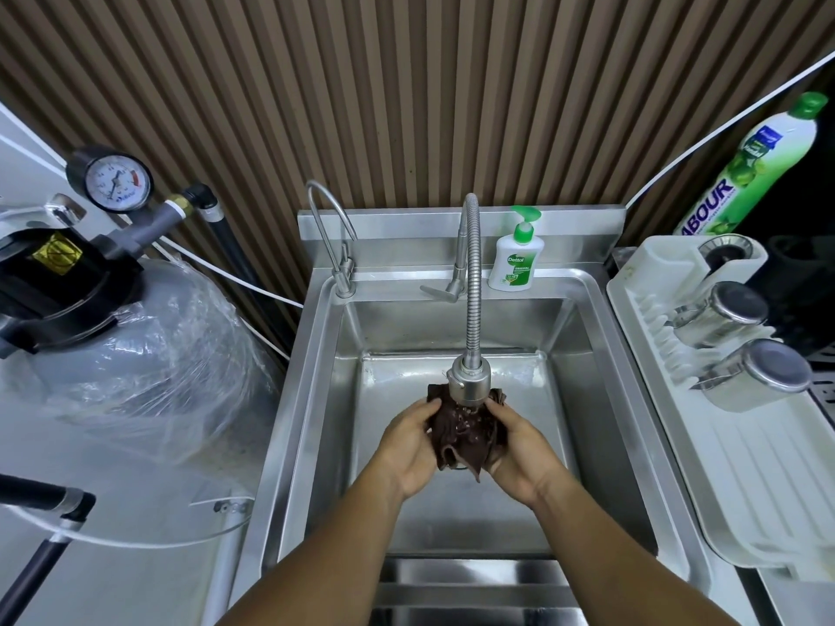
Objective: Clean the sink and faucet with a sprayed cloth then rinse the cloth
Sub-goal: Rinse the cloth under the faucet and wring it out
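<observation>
A dark brown wet cloth [465, 433] is bunched between my left hand [409, 449] and my right hand [519, 454], both closed on it over the middle of the steel sink [316, 399]. The cloth sits directly under the spray head of the flexible faucet [472, 309], and water glistens on it. The faucet's lever handle [440, 293] sticks out at the back rim. A thin gooseneck tap [332, 232] stands at the sink's back left corner.
A soap pump bottle [513, 259] stands on the back rim. A white dish rack [705, 377] with steel cups [759, 377] lies to the right, a green-capped detergent bottle [759, 164] behind it. A plastic-wrapped tank [149, 354] with a pressure gauge [117, 180] stands left.
</observation>
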Demonstrator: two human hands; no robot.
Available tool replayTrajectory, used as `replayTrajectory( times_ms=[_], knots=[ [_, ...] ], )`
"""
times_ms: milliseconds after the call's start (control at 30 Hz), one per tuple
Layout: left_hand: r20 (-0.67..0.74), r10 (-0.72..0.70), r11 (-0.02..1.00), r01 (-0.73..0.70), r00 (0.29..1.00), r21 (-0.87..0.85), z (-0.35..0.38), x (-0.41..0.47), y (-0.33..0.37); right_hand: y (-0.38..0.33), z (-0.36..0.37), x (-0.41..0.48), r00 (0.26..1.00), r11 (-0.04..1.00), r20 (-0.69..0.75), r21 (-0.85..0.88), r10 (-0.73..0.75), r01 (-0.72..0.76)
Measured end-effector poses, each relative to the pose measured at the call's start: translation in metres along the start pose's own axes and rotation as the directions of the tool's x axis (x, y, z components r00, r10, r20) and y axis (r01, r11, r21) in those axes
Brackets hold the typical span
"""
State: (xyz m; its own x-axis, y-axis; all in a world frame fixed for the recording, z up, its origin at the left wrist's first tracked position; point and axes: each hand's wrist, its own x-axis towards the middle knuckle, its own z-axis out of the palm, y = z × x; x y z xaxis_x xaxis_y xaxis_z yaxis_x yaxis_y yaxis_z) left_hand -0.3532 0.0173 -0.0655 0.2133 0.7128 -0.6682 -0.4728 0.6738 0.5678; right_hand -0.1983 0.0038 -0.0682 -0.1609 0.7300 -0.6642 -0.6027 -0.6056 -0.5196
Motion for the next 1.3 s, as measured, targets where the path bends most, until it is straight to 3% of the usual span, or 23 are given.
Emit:
replayTrajectory(
  times_ms=[167,300,400,533,667,833,1033,1167,1300],
  knots=[
    [-0.053,0.017,0.977,-0.005,0.998,0.214,0.005,0.004,-0.012,0.004,0.008,-0.003,0.999,0.996,-0.013,-0.081,-0.048,0.047],
    [-0.191,0.018,0.989,0.011,0.981,0.145,0.025,0.008,-0.009,0.005,0.03,0.001,0.988,0.978,-0.135,-0.205,-0.072,0.043],
    [-0.189,-0.047,0.984,0.078,0.981,0.162,0.041,0.009,-0.005,0.006,0.041,0.009,0.965,0.953,-0.234,-0.299,-0.12,0.046],
    [-0.291,0.029,0.963,0.051,0.956,0.265,0.053,0.016,-0.003,0.006,0.044,0.023,0.9,0.903,-0.356,-0.421,-0.253,0.087],
    [-0.331,0.001,0.984,0.058,0.944,0.171,0.054,0.02,-0.006,0.005,0.046,0.03,0.846,0.882,-0.434,-0.464,-0.31,0.085],
    [-0.327,0.026,0.991,0.018,0.945,0.133,0.055,0.022,-0.008,0.006,0.045,0.035,0.821,0.869,-0.453,-0.485,-0.347,0.1],
    [-0.338,0.042,0.975,0.036,0.94,0.221,0.054,0.024,-0.009,0.002,0.043,0.034,0.826,0.837,-0.429,-0.539,-0.366,0.091],
    [-0.32,-0.037,0.988,0.082,0.947,0.128,0.05,0.023,-0.012,0.002,0.043,0.025,0.888,0.839,-0.352,-0.54,-0.295,0.064],
    [-0.12,-0.206,0.967,0.183,0.971,-0.179,0.028,0.016,-0.005,-0.006,0.029,0.014,0.978,0.98,-0.207,-0.195,-0.013,-0.028]
  ],
)
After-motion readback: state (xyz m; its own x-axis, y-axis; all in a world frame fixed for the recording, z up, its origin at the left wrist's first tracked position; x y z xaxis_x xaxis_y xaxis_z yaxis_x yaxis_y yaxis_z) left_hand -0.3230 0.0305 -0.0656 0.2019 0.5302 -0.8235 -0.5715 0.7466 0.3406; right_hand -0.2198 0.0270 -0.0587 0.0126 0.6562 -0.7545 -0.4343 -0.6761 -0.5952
